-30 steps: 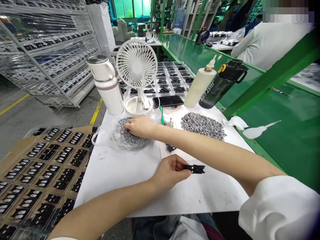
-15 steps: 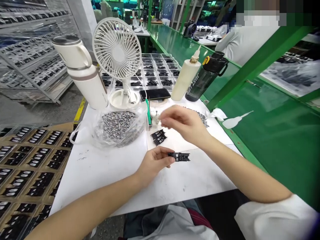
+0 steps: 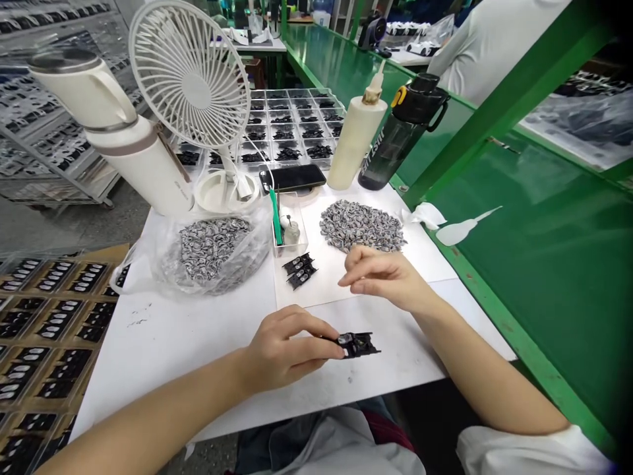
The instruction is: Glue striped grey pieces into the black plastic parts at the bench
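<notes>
Low over the front of the white table, my left hand (image 3: 291,343) is closed on the left end of a black plastic part (image 3: 362,345), which has a small grey piece set in it. My right hand (image 3: 383,277) hovers above and to the right of that part, just in front of a pile of small grey pieces (image 3: 363,224). Its fingers are drawn together in a pinch; whatever is between the tips is too small to make out. Similar black parts (image 3: 299,269) with grey pieces lie together on white paper, left of my right hand.
A clear bag of grey pieces (image 3: 212,247) lies left. Behind stand a small clear box (image 3: 291,247) with a green tool and jar, a phone (image 3: 293,177), fan (image 3: 195,89), white flask (image 3: 141,165), squeeze bottle (image 3: 355,145) and dark bottle (image 3: 403,132). Trays of black parts (image 3: 42,323) flank the table.
My right hand has moved down and right from near the small clear box, uncovering the grey pile. My left hand has brought the black part lower, and the part now lies turned with grey showing.
</notes>
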Demonstrator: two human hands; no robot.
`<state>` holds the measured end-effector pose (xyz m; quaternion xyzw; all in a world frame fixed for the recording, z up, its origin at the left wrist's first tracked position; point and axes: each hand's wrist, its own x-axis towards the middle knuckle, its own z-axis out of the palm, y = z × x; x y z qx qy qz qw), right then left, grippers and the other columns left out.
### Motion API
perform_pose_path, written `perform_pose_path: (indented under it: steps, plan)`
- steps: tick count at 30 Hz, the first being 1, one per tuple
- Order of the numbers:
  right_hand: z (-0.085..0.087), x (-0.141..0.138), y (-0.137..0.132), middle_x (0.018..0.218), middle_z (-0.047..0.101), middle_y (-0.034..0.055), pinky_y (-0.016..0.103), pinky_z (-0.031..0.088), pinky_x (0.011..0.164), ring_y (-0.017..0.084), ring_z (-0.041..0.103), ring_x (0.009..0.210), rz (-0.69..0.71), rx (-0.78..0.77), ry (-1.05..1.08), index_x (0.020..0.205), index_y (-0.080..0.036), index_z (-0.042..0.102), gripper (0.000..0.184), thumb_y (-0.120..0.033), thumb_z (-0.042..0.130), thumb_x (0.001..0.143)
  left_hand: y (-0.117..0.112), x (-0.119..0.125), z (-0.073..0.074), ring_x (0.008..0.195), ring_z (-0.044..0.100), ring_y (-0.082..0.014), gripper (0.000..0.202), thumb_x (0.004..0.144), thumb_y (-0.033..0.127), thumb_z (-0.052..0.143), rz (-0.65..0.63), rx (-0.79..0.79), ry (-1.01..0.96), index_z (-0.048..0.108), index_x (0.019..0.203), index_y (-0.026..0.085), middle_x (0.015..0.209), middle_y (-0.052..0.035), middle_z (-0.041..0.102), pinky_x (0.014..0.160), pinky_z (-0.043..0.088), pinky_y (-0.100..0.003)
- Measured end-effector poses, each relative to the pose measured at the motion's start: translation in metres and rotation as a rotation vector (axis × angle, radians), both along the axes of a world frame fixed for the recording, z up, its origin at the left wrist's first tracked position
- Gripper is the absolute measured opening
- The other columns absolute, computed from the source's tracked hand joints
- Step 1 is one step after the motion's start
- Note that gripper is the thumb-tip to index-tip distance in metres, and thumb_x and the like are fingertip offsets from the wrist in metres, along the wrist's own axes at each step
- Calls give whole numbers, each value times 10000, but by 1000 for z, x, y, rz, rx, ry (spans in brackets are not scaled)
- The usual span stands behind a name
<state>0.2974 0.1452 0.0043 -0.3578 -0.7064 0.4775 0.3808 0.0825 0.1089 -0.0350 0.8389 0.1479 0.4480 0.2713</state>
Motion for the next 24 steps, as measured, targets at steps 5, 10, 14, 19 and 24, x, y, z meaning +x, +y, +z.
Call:
perform_pose_path:
  steps: [5, 10, 14, 19, 24]
  plan:
    - [10, 0, -12, 736, 649, 28, 221, 491, 610, 117, 606, 672, 196, -87, 8, 859, -172, 673, 150, -131, 628, 722, 1, 2, 2, 738, 594, -125, 208, 734, 99, 569, -8, -30, -38, 592, 918, 195, 845, -56, 662, 691, 482, -241]
    - [15, -2, -16, 841, 670, 60, 236, 503, 714, 129, 624, 778, 246, -35, -113, 913, -149, 647, 167, -124, 528, 798, 2, 5, 1, 755, 615, -136, 246, 682, 44, 598, 9, -128, -71, 577, 889, 174, 804, -57, 662, 686, 493, -245]
    - [11, -2, -17, 815, 673, 49, 223, 507, 695, 122, 630, 763, 270, -18, -124, 952, -153, 605, 173, -131, 521, 802, 2, 6, 1, 730, 616, -136, 247, 681, 48, 595, 44, -220, -84, 576, 885, 186, 782, -42, 663, 677, 497, -250]
    - [7, -2, -18, 833, 675, 37, 254, 502, 735, 150, 625, 844, 205, -173, -162, 916, -154, 576, 147, -198, 576, 776, 1, 5, -1, 719, 613, -136, 234, 681, 58, 600, 64, -319, -99, 591, 884, 173, 777, -45, 663, 679, 494, -246]
    - [11, -4, -13, 809, 634, 50, 249, 463, 728, 131, 591, 773, 274, -148, -183, 796, -135, 624, 108, -227, 569, 780, 0, 4, -3, 710, 609, -143, 205, 676, 73, 612, 67, -402, -106, 605, 859, 165, 771, -53, 659, 664, 493, -250]
